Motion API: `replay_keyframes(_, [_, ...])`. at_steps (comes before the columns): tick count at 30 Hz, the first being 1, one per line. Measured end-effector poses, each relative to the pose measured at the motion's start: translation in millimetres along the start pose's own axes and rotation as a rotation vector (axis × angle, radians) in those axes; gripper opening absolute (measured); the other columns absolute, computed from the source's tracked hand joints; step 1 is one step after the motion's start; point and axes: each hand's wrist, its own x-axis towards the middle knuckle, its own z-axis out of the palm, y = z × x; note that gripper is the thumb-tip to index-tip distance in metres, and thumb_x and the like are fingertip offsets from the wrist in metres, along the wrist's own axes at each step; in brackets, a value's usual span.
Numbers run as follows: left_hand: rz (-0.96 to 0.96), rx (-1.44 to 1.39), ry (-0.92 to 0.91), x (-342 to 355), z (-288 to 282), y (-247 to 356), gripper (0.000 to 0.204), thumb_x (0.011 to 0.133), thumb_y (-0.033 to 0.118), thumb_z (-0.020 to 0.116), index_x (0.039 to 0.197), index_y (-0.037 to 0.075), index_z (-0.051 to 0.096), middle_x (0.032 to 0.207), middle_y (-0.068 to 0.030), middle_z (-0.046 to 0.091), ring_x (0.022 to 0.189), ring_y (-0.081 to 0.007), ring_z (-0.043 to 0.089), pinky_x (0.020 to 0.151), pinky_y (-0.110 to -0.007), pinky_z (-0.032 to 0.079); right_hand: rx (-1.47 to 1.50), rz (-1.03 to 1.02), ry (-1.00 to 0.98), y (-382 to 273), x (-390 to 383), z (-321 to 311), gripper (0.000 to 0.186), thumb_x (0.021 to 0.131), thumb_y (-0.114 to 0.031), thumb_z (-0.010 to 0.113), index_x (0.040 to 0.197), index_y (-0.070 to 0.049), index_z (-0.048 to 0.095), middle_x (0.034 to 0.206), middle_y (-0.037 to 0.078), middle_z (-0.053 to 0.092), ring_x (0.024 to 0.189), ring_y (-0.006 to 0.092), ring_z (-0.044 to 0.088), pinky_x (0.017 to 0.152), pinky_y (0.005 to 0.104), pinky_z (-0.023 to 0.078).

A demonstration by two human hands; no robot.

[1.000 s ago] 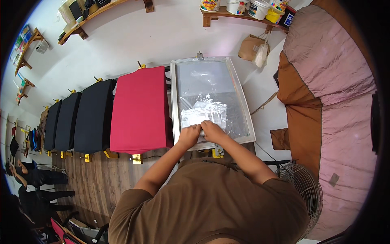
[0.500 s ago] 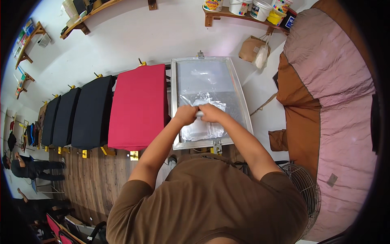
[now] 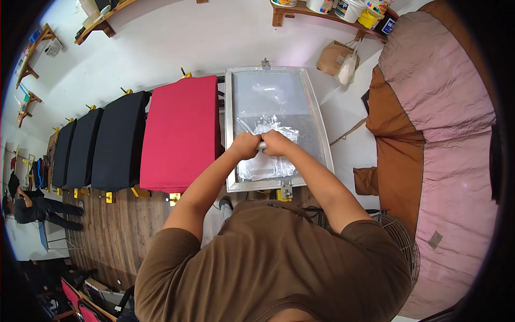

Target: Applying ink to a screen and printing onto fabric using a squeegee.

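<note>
Two bare hands, side by side above the silver-framed screen, and both are on the grey bar! Left hand to one side, right hand to the other, knuckles up, close together, with just a short stretch of bar showing between them. Fingers curled closed around it on both hands, the tips tucked out of sight, so how tight that grip is, I cannot tell. And the bar itself? Inside the screen's rim, slightly nearer its near edge than its far one, what shows of it a touch left of the middle. Between bar and near edge, a glossy white patch on the screen's surface. Metal clamps at both ends of the screen: one at the far edge, one at the near edge. Immediately left of the screen, a red cloth-covered board; farther left, a row of black-covered boards. Well to the screen's right, pink fabric, and past its far right corner, a brown bag against the wall.
</note>
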Motion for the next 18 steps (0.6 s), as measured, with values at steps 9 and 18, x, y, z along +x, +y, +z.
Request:
replay_keyframes(9, [0.006, -0.102, -0.045, -49, 6, 36, 0.019, 0.080, 0.018, 0.065, 0.092, 0.004, 0.069, 0.078, -0.0223, 0.070, 0.073, -0.0406, 0.070, 0.071, -0.050, 0.057, 0.048, -0.039, -0.120, -19, -47, 15, 0.036, 0.069, -0.020, 0.075, 0.099, -0.001, 0.070, 0.090, 0.024, 0.071, 0.089, 0.0417, 0.070, 0.083, 0.0457, 0.057])
replay_keyframes(18, [0.036, -0.128, -0.047, -57, 4, 43, 0.021, 0.078, 0.019, 0.068, 0.093, 0.004, 0.069, 0.078, -0.0214, 0.071, 0.073, -0.0399, 0.070, 0.070, -0.050, 0.057, 0.085, -0.040, -0.115, -25, -59, 17, 0.034, 0.069, -0.021, 0.074, 0.095, 0.001, 0.071, 0.090, 0.025, 0.072, 0.088, 0.0421, 0.070, 0.083, 0.0470, 0.057])
